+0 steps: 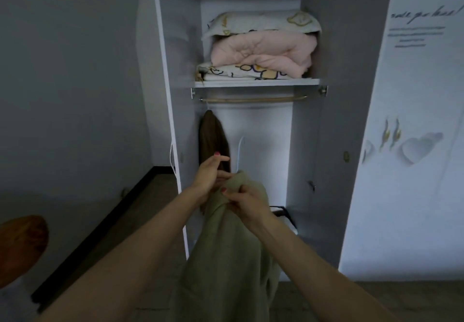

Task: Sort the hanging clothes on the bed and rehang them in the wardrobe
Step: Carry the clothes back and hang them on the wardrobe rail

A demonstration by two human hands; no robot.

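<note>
Your right hand pinches the olive-green knit garment at its top, before the open white wardrobe; its hanger is mostly hidden. Your left hand lies loosely open against it. A brown garment hangs from the wooden rail, under folded bedding.

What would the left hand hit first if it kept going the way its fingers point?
Most likely the brown garment hanging at the rail's left end: the left hand's fingers point up and into the wardrobe toward it. Depth is unclear.
</note>
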